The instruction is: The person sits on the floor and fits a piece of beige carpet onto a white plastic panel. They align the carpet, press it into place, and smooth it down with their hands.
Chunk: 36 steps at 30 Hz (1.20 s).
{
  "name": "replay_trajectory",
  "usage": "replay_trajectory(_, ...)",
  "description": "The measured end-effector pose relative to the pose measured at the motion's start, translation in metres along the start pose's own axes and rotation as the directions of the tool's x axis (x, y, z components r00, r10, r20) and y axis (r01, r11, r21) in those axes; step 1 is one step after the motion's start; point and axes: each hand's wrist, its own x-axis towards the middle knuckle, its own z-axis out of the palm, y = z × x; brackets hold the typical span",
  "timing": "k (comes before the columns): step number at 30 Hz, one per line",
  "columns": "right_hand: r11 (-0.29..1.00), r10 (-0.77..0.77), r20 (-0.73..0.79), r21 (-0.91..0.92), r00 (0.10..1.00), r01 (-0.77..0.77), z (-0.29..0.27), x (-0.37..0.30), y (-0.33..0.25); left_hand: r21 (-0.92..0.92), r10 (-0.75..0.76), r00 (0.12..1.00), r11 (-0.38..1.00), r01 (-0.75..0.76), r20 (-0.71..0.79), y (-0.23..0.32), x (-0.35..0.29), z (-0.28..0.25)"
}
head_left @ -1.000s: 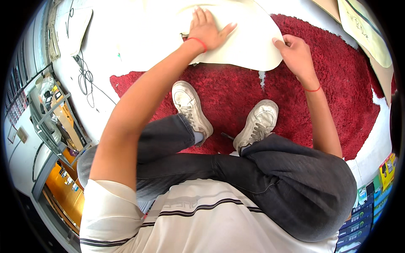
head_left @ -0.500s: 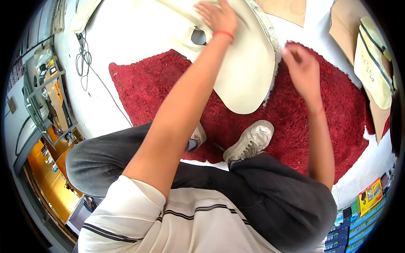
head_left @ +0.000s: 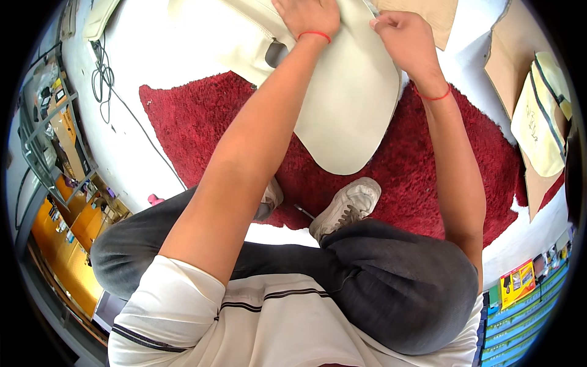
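A smooth cream leather-like cover (head_left: 342, 122) lies spread over a shaggy red rug (head_left: 195, 119), with a rounded flap pointing toward me. A dark rounded opening (head_left: 276, 54) shows in the cover left of my forearm. My left hand (head_left: 309, 17) rests flat on the cover near the top edge of the view, fingers stretched out and partly cut off. At the cover's right edge, my right hand (head_left: 408, 43) is closed with thumb and fingers pinched on the rim. The cover's far part runs out of view.
Cardboard (head_left: 422, 15) lies beyond my right hand. On the right, a cream piece with dark straps (head_left: 541, 116) leans on more cardboard. A black cable (head_left: 104, 79) trails across the white floor at left, near a metal rack (head_left: 49, 128). Blue boxes (head_left: 520, 318) stand lower right.
My right hand has moved from above the rug up and left to the cover's right edge and closed on it. My left hand has slid slightly farther up the cover.
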Motion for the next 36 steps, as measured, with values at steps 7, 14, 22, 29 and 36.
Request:
replay_trajectory(7, 0.983, 0.028, 0.073, 0.18, 0.997, -0.04, 0.002, 0.013, 0.015, -0.098, 0.084, 0.996, 0.992, -0.081, 0.027, -0.002, -0.017, -0.004)
replay_trajectory(14, 0.974, 0.045, 0.018, 0.22, 0.999, -0.048, 0.009, 0.008, 0.028, 0.011, 0.054, 0.998, 0.998, -0.055, 0.042, -0.003, -0.021, -0.01)
replay_trajectory(22, 0.932, 0.16, 0.121, 0.309, 0.98, -0.191, 0.002, 0.004, 0.023, -0.38, 0.391, 0.906, 0.872, -0.308, 0.163, 0.007, -0.094, -0.029)
replay_trajectory(29, 0.911, 0.127, 0.135, 0.375, 0.983, -0.169, 0.015, -0.01, 0.012, -0.078, 0.163, 0.976, 0.985, -0.153, 0.147, -0.023, -0.019, -0.021)
replay_trajectory(36, 0.867, 0.139, 0.223, 0.443, 0.965, -0.227, 0.019, 0.002, 0.032, -0.291, 0.409, 0.888, 0.894, -0.342, 0.211, -0.004, -0.081, -0.029)
